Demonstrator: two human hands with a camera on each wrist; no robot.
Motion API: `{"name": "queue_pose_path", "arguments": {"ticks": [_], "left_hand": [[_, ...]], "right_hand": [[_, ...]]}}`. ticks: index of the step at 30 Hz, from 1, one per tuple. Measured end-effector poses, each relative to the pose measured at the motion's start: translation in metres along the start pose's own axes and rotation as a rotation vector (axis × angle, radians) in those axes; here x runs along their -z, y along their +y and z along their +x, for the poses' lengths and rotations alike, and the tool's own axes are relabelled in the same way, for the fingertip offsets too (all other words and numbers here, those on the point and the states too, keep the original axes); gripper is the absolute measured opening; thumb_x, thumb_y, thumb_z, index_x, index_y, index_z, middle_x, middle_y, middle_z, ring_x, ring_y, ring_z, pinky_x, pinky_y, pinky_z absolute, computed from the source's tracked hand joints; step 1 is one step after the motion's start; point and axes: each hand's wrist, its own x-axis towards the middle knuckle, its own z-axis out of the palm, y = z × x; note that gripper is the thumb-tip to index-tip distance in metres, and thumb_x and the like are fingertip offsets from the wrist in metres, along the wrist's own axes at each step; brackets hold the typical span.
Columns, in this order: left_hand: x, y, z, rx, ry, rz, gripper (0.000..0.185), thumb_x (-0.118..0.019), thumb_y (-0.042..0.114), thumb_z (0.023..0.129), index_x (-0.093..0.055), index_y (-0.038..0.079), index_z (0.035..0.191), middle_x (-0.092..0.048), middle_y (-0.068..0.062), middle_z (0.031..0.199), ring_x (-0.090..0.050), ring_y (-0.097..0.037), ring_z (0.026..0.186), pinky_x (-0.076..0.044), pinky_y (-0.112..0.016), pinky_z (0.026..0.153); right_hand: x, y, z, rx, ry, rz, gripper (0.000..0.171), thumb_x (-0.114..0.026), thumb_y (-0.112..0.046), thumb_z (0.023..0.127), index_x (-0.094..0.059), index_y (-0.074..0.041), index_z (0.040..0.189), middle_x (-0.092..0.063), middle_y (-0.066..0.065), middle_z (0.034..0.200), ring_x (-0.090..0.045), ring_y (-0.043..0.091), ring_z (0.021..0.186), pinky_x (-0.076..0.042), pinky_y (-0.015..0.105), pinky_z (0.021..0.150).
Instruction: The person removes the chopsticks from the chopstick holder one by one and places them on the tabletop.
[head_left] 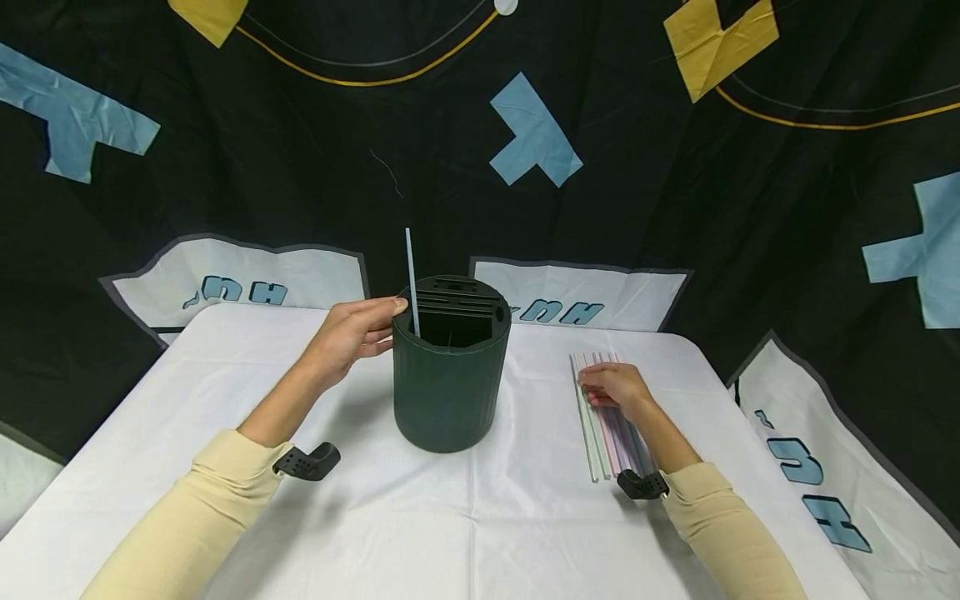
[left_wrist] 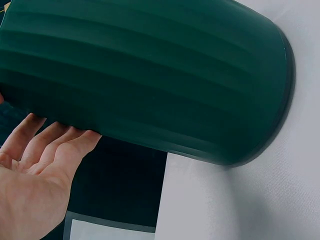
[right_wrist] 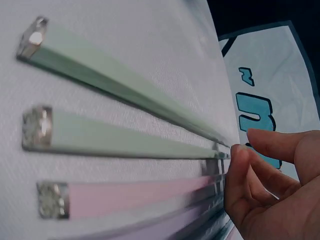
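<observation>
A dark green knife-and-utensil holder [head_left: 450, 392] stands upright on the table, with narrow slots at the back of its top and a wide compartment in front. One pale blue chopstick [head_left: 412, 279] pokes up from that compartment near its left side. My left hand [head_left: 352, 342] holds the holder's left side, thumb at the rim, fingertips [left_wrist: 92, 135] against the outer wall. To the right, my right hand [head_left: 615, 387] reaches over a row of pastel chopsticks [head_left: 592, 429], its fingertips [right_wrist: 239, 154] right at a light green chopstick [right_wrist: 125, 137]. A small gap shows between thumb and forefinger.
The chopsticks lie side by side on a white-covered table [head_left: 420, 533], green ones at the left, then pink and purple [right_wrist: 140, 200]. Behind the table hangs a black cloth [head_left: 300, 167] with blue and yellow shapes.
</observation>
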Motion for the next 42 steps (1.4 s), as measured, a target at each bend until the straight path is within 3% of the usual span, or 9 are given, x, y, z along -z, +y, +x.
{"name": "queue_pose_path", "arguments": {"ticks": [4, 10, 14, 20, 26, 30, 35, 42], "left_hand": [[0.000, 0.000, 0.000, 0.000, -0.005, 0.002, 0.057, -0.065, 0.039, 0.099, -0.055, 0.005, 0.144, -0.059, -0.014, 0.144, -0.060, -0.030, 0.129, -0.056, -0.036, 0.097], [0.000, 0.000, 0.000, -0.004, -0.002, 0.010, 0.058, -0.064, 0.041, 0.099, -0.055, 0.005, 0.144, -0.059, -0.014, 0.144, -0.060, -0.031, 0.130, -0.055, -0.038, 0.099], [0.000, 0.000, 0.000, -0.006, -0.002, 0.002, 0.058, -0.065, 0.040, 0.099, -0.055, 0.005, 0.144, -0.059, -0.015, 0.143, -0.060, -0.031, 0.129, -0.056, -0.038, 0.098], [0.000, 0.000, 0.000, -0.002, -0.004, -0.006, 0.058, -0.065, 0.041, 0.099, -0.056, 0.005, 0.143, -0.060, -0.015, 0.143, -0.061, -0.030, 0.129, -0.056, -0.037, 0.098], [0.000, 0.000, 0.000, 0.001, -0.004, -0.003, 0.059, -0.065, 0.041, 0.098, -0.056, 0.005, 0.143, -0.060, -0.014, 0.143, -0.061, -0.029, 0.129, -0.055, -0.038, 0.099], [0.001, 0.000, 0.001, -0.008, -0.005, -0.002, 0.058, -0.066, 0.041, 0.098, -0.056, 0.005, 0.143, -0.060, -0.015, 0.143, -0.060, -0.030, 0.130, -0.055, -0.040, 0.100], [0.000, -0.001, 0.001, -0.013, -0.014, -0.007, 0.058, -0.066, 0.040, 0.098, -0.056, 0.005, 0.143, -0.060, -0.015, 0.143, -0.061, -0.031, 0.129, -0.054, -0.042, 0.100], [0.002, 0.000, 0.000, -0.008, -0.018, -0.019, 0.059, -0.066, 0.041, 0.098, -0.056, 0.004, 0.143, -0.060, -0.015, 0.142, -0.061, -0.030, 0.129, -0.054, -0.042, 0.100]], "right_hand": [[0.004, 0.000, -0.002, 0.010, 0.049, -0.054, 0.037, -0.065, -0.016, 0.099, -0.064, 0.006, 0.128, -0.071, 0.006, 0.092, -0.062, 0.009, 0.071, -0.058, 0.019, 0.063], [0.011, -0.019, -0.010, 0.056, 0.044, -0.035, 0.038, -0.061, -0.016, 0.101, -0.062, 0.009, 0.130, -0.070, 0.011, 0.102, -0.064, 0.012, 0.077, -0.058, 0.018, 0.067], [0.012, -0.054, -0.020, 0.118, 0.011, -0.005, 0.040, -0.061, -0.020, 0.102, -0.060, 0.009, 0.131, -0.070, 0.015, 0.111, -0.066, 0.013, 0.083, -0.059, 0.018, 0.074], [0.003, -0.122, -0.042, 0.211, -0.067, 0.090, 0.040, -0.061, -0.020, 0.102, -0.058, 0.007, 0.131, -0.067, 0.006, 0.110, -0.068, 0.011, 0.089, -0.060, 0.020, 0.085], [-0.023, -0.183, -0.072, 0.330, -0.146, 0.166, 0.031, -0.067, -0.017, 0.099, -0.064, 0.002, 0.124, -0.068, 0.006, 0.112, -0.071, 0.017, 0.094, -0.060, 0.022, 0.086], [-0.048, -0.210, -0.084, 0.399, -0.198, 0.166, 0.024, -0.068, -0.013, 0.097, -0.068, 0.001, 0.117, -0.070, 0.010, 0.109, -0.073, 0.022, 0.092, -0.061, 0.028, 0.087], [-0.078, -0.226, -0.086, 0.430, -0.279, 0.173, 0.023, -0.068, -0.007, 0.096, -0.068, 0.005, 0.116, -0.070, 0.015, 0.110, -0.073, 0.027, 0.095, -0.062, 0.031, 0.087], [-0.114, -0.235, -0.084, 0.402, -0.354, 0.118, 0.018, -0.068, -0.008, 0.096, -0.070, 0.001, 0.112, -0.070, 0.015, 0.113, -0.073, 0.025, 0.102, -0.061, 0.032, 0.091]]}}
